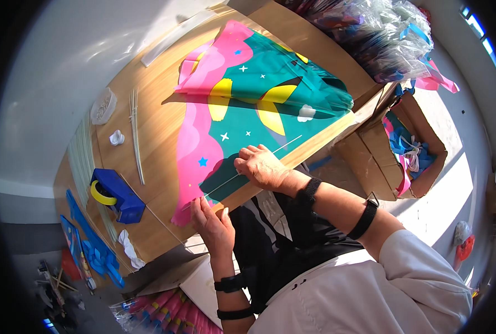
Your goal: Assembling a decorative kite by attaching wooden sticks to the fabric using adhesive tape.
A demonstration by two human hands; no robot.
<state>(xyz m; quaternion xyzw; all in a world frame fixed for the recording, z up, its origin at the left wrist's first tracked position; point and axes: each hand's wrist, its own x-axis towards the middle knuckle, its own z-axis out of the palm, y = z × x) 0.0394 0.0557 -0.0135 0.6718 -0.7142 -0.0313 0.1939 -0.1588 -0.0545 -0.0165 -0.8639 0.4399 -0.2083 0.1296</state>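
A thin patterned fabric sheet (198, 145), pink and green with yellow shapes, white sparkles and a blue star, lies on the wooden table with its far part folded over. Along its near edge runs a thin white rod (288, 144). My right hand (263, 168) is closed, pinching the rod around its middle against the fabric. At the rod's left end, by the pink corner, my left hand (213, 227) has its fingers together on rod and fabric edge; the exact grip is partly hidden.
Left on the table (161, 167) are a blue tape dispenser (126, 200) with yellow tape, bundled white rods (136, 133) and a clear tub (103, 106). An open cardboard box (370, 150) with coloured fabric strips stands right. Clear plastic bags (370, 39) pile at the back right.
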